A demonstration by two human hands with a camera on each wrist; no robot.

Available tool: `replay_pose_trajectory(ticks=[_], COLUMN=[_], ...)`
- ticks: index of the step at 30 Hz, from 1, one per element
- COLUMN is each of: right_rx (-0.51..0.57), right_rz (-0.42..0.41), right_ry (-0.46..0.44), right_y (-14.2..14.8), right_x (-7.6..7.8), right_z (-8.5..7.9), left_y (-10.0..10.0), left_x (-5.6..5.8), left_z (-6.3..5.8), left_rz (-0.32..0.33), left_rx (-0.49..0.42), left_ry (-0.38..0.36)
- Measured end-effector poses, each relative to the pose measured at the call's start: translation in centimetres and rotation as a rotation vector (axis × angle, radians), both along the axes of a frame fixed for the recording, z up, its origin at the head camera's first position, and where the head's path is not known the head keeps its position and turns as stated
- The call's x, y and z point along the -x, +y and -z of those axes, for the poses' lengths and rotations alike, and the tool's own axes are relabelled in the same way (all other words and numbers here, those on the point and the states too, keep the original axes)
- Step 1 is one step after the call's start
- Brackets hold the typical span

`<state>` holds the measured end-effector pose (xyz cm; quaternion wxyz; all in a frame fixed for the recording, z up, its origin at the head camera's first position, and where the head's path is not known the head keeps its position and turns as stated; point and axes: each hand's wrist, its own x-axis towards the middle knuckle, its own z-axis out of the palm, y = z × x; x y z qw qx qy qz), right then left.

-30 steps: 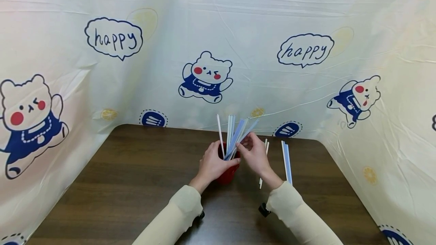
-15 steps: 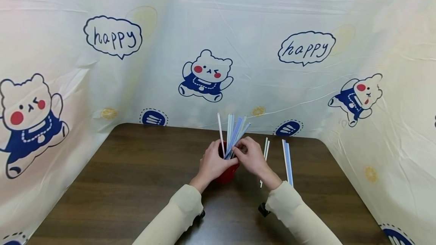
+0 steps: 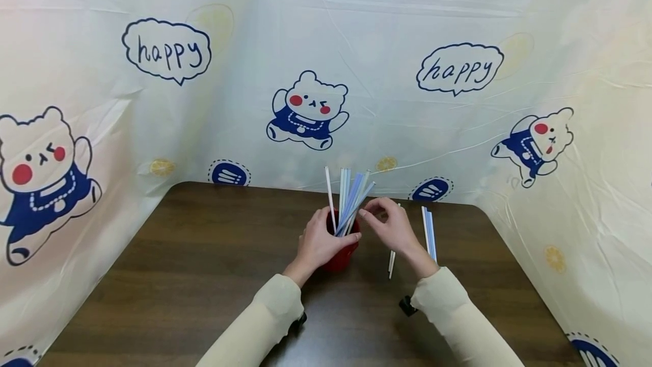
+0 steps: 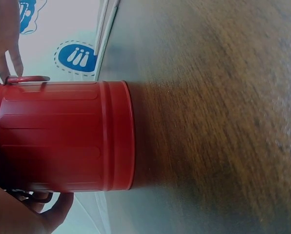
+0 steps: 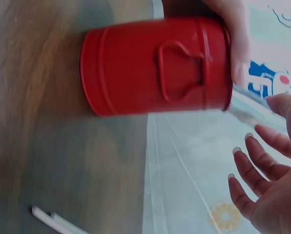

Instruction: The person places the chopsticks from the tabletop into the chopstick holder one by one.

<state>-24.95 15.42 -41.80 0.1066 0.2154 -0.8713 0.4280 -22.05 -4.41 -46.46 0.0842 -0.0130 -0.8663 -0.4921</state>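
Left hand grasping the can; right hand released beside the straws.
The left hand [image 3: 321, 242] grips the rim of the red, ridged, apparently metal cylindrical can [image 4: 62, 136], upright between the hands, with long, thin blue and white straws [image 3: 351, 203] leaning from its mouth. The right hand [image 3: 394, 228], fingers parted, grasps nothing evident just beside them. In this inspector's judgement, a steady left grip should prevent tipping, and light thumb-and-forefinger contact should avoid bending the straws. Right-hand contact with them cannot be confirmed. Their lower ends are hidden inside the can; the slender white pair [image 3: 391, 265] under the right hand is partly covered.
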Motion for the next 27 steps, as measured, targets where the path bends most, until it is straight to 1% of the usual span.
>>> replay_pose_trajectory(ticks=[3,6,11,14,17,27], right_rx=[0.006,-0.010,-0.091,-0.147,-0.197,-0.351], right_rz=[0.029,0.062,0.127,0.153,0.177,0.305], right_ry=[0.007,0.031,0.082,0.072,0.021,-0.217], right_y=[1.0,2.0,3.7,4.9,6.3,10.8], right_x=[0.4,1.0,2.2,2.9,3.3,4.2], right_z=[0.0,0.1,1.1,2.0,2.9,6.2], left_y=[0.0,-0.1,-0.1,-0.1,0.0,-0.1], left_x=[0.0,0.0,-0.1,-0.2,-0.2,-0.1], left_z=[-0.1,0.0,0.0,0.0,0.1,0.1], left_rz=[-0.003,-0.004,-0.004,-0.002,0.004,0.013], left_rx=[0.006,0.005,-0.009,-0.016,-0.023,-0.017], left_ry=[-0.004,0.000,0.005,0.004,0.005,0.018])
